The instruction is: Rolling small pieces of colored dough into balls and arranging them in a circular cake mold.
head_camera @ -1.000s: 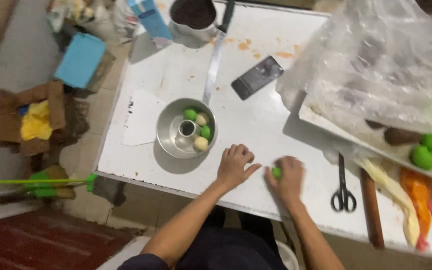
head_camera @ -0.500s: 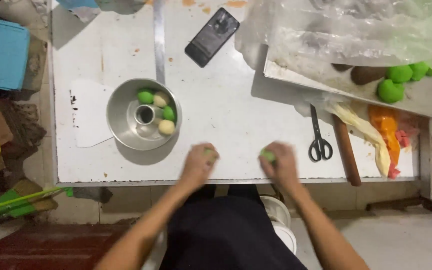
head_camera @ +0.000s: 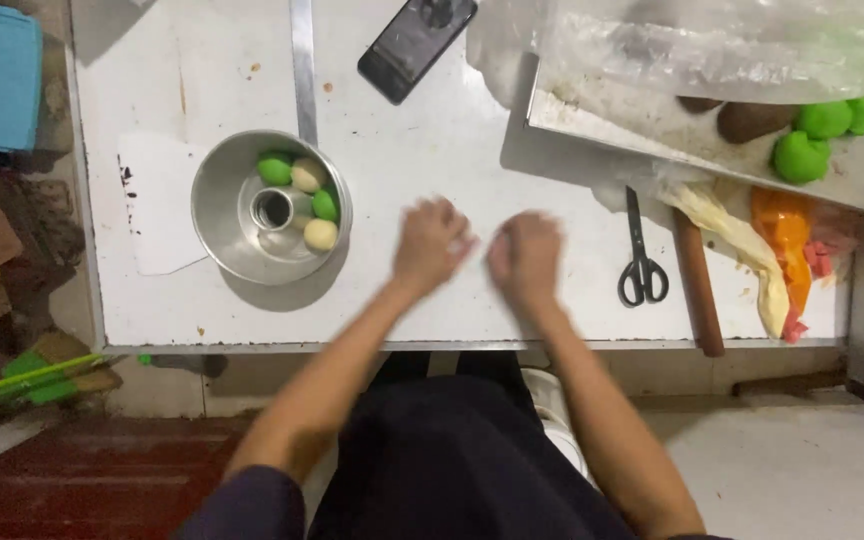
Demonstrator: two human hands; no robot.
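Head view looks straight down on a white table (head_camera: 552,180) with both hands over its near middle. The left hand (head_camera: 430,243) and the right hand (head_camera: 525,255) sit close together, palms down, fingers curled; both are blurred, so I cannot tell whether either closes on anything, and whatever may lie beneath the palms is hidden.

Just left of the left hand stands a round metal ring pan (head_camera: 270,207) with a centre tube. Along its far right side lie four small dough balls: a green ball (head_camera: 275,168), a cream ball (head_camera: 307,175), a second green ball (head_camera: 325,205) and a second cream ball (head_camera: 320,235). A sheet of white paper (head_camera: 157,215) lies partly under the pan's left edge.

To the right of the right hand, a pair of black-handled scissors (head_camera: 640,262) lies on the table, and beside it a wooden rolling pin (head_camera: 697,290) reaches to the table's near edge. Further right are strips of cream dough (head_camera: 742,245) and orange dough (head_camera: 784,235). A metal tray (head_camera: 652,120) at the far right carries green dough lumps (head_camera: 802,155) and a brown lump (head_camera: 752,120), partly under clear plastic film (head_camera: 712,50). A dark phone (head_camera: 415,40) lies at the far edge, well apart from the hands.
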